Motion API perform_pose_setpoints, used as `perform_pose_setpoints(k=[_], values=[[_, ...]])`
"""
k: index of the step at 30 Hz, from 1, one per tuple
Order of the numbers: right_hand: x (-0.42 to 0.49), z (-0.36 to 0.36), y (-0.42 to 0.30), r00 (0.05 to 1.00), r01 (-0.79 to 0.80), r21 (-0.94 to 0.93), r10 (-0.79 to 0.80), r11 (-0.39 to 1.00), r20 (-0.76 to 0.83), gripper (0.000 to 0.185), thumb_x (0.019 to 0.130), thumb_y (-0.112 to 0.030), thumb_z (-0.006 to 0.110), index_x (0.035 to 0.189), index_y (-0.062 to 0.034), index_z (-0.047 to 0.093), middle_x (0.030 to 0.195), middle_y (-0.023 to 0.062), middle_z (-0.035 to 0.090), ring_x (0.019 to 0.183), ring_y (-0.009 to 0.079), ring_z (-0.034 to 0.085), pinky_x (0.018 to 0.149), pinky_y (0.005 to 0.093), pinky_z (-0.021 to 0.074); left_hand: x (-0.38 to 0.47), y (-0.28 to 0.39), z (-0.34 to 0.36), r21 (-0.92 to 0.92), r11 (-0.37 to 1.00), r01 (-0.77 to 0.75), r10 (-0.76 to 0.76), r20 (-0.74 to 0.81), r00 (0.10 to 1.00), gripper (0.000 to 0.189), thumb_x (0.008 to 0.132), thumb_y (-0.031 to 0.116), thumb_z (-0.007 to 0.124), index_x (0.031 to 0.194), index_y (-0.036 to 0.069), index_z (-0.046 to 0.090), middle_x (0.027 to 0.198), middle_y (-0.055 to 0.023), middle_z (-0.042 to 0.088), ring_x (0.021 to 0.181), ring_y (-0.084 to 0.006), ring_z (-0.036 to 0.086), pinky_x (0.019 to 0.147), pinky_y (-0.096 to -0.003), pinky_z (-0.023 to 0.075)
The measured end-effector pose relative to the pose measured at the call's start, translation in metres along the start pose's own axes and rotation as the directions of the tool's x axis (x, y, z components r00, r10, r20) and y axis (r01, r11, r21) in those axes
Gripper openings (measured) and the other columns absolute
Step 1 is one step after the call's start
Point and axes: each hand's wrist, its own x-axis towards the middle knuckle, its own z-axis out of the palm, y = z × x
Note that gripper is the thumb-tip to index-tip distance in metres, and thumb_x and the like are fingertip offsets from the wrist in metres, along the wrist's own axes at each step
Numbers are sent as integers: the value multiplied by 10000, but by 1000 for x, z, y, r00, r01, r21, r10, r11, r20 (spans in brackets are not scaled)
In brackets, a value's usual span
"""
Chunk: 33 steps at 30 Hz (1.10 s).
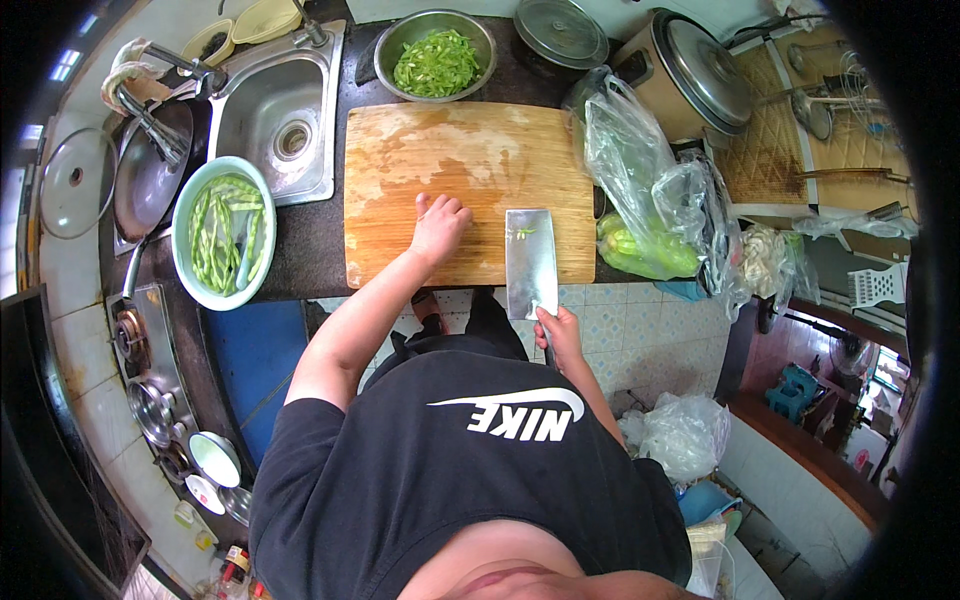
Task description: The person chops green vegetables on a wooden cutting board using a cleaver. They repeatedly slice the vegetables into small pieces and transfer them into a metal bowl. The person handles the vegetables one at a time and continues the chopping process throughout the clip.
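My right hand grips the handle of a broad cleaver. Its blade lies flat-side up over the front right edge of a wooden cutting board, with a few green scraps stuck on it. Over the board's front middle is my left hand, back upward and fingers curled; what is under the fingers is hidden. Wet patches darken the board. Behind it stands a steel bowl of sliced green vegetable. A pale green basin at the left holds whole green beans in water.
A sink with a faucet and a wok are at the left. Plastic bags, one around light green vegetables, crowd the board's right side. A large lidded pot stands behind them.
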Motion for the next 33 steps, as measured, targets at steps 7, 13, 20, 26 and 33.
perform_pose_setpoints(k=[7,13,20,26,33], values=[[1,-5,-6,1000,19,-2,-19,1000,19,135,873,-167,595,844,-38,565,580,21,514,422,77,435,364,212,327,7,-3,-3,69,993,-93,84,117,990,166,760,71,515,921,102,540,901,-54,512,986,-215,493,955,-499,270],[4,-2,-12,999,19,-24,-18,1000,34,135,879,-168,589,852,-40,555,576,23,510,418,76,428,372,208,336,9,-2,-5,143,959,-245,217,186,958,137,782,87,480,907,83,534,891,-57,503,992,-221,483,973,-513,281],[11,10,-32,997,36,6,-36,999,62,137,875,-166,595,829,-43,556,570,16,504,417,75,426,368,210,326,13,-3,-7,83,993,-79,74,51,996,173,742,37,499,911,77,493,892,-66,500,977,-237,483,922,-494,301],[34,35,-81,989,63,-56,-55,996,139,139,874,-168,598,847,-40,549,595,19,514,424,79,443,371,212,334,63,-29,-57,-410,908,85,-256,-382,888,54,789,-1,499,825,34,478,759,-150,541,781,-353,519,716,-437,379],[108,116,-187,949,271,-101,-247,957,197,154,866,-170,600,826,-35,536,590,29,519,414,88,449,368,218,342,174,-73,-93,-274,960,61,-218,-589,778,212,735,-4,583,938,57,605,974,-162,607,919,-332,568,763,-393,450]])
